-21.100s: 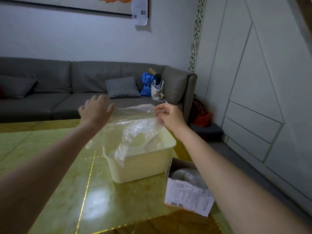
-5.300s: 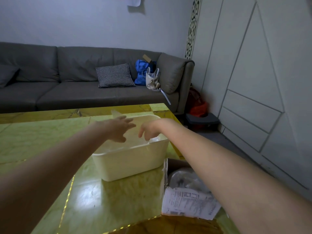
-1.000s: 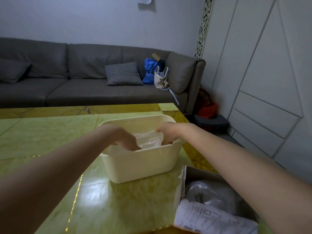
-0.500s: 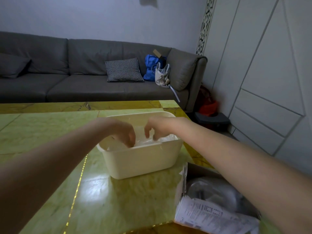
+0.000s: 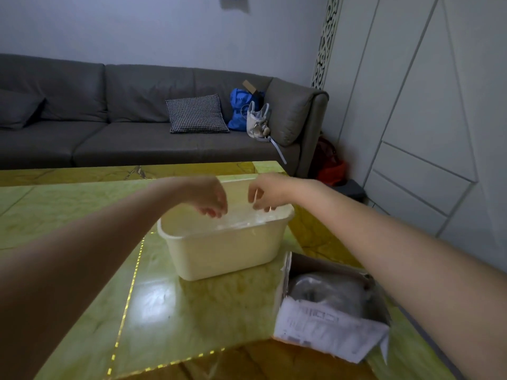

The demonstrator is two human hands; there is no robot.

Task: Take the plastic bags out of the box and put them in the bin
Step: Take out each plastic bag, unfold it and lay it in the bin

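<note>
One cardboard box nearest, at right table edge, flaps open, printed label across front; inside, grey-clear roll of plastic bags. One cream plastic bin just beyond on green marble table; crumpled clear bags lie inside, glossy, near right wall. Two hands above bin, apart: left hand fingers loosely curled downward, holding nothing; right hand likewise. Far back: one grey sofa, one houndstooth cushion, one blue bag.
</note>
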